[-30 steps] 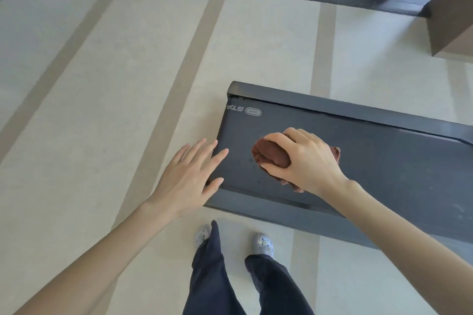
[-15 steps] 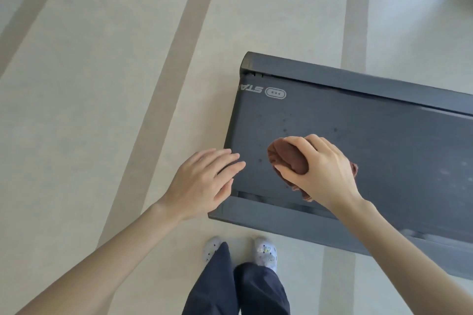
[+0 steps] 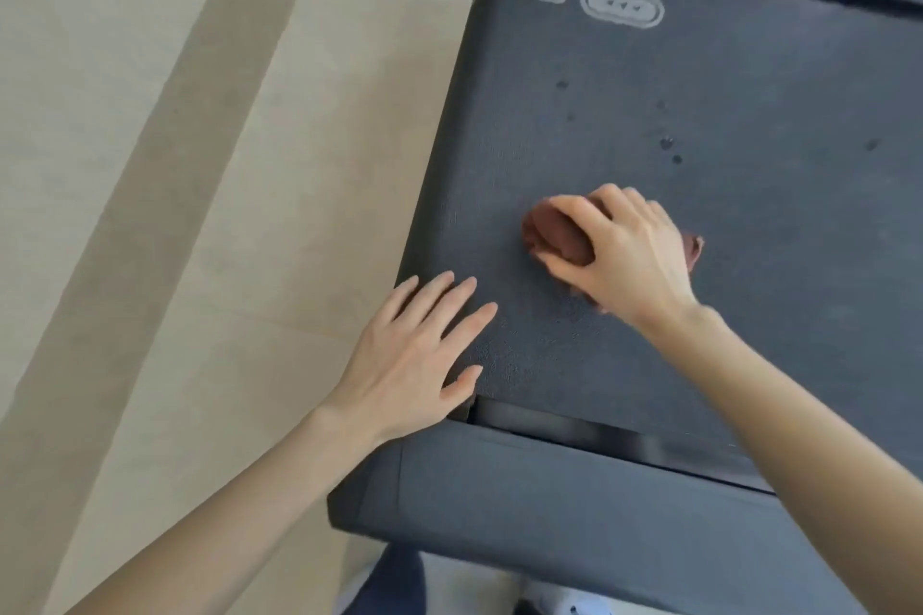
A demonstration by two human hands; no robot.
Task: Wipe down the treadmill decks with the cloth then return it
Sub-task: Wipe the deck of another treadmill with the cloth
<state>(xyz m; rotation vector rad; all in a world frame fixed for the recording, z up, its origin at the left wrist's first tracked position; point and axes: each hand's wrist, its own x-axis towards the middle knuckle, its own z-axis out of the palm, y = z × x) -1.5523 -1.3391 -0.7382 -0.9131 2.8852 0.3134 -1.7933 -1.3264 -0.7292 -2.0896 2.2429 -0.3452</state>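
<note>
Cloth (image 3: 554,235), reddish-brown and bunched, sits mid-frame on the treadmill deck (image 3: 749,225). We grip it with our right hand (image 3: 629,260), fingers curled over it. Our left hand (image 3: 414,360) lies flat, fingers straight and spread, at the deck's lower left edge. We see dark spots (image 3: 667,143) above the cloth.

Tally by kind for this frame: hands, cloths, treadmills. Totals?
hands: 2 (left hand, right hand)
cloth: 1, reddish-brown
treadmill: 1
total: 4
</note>
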